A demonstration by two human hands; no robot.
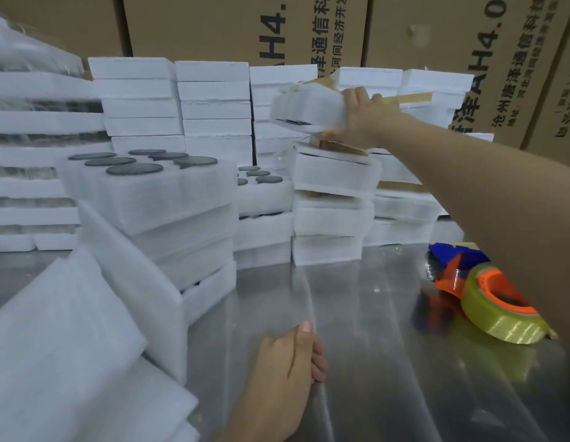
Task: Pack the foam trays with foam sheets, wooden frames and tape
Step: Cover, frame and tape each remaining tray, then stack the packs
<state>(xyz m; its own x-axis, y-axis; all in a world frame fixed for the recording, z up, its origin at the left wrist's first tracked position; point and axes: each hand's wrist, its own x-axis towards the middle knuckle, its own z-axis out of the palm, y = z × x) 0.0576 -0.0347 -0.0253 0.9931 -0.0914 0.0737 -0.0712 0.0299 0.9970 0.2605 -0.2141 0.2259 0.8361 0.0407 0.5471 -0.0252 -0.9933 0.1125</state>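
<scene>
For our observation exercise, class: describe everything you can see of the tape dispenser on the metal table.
The tape dispenser lies on its side on the shiny metal table, at the right. Its body looks like plastic, orange with a blue part at the far end. A roll of yellowish clear tape sits on the orange hub, nearest the camera. The person's right forearm passes in front and hides its right edge. Nothing grips it, and the table mirrors its colours.

Counting two hands (left hand [286,362], right hand [363,119]), one tape dispenser [452,275], six dark discs [134,169] atop the nearest foam tray [149,199], four more behind. Trays: dozens, lost count.
</scene>
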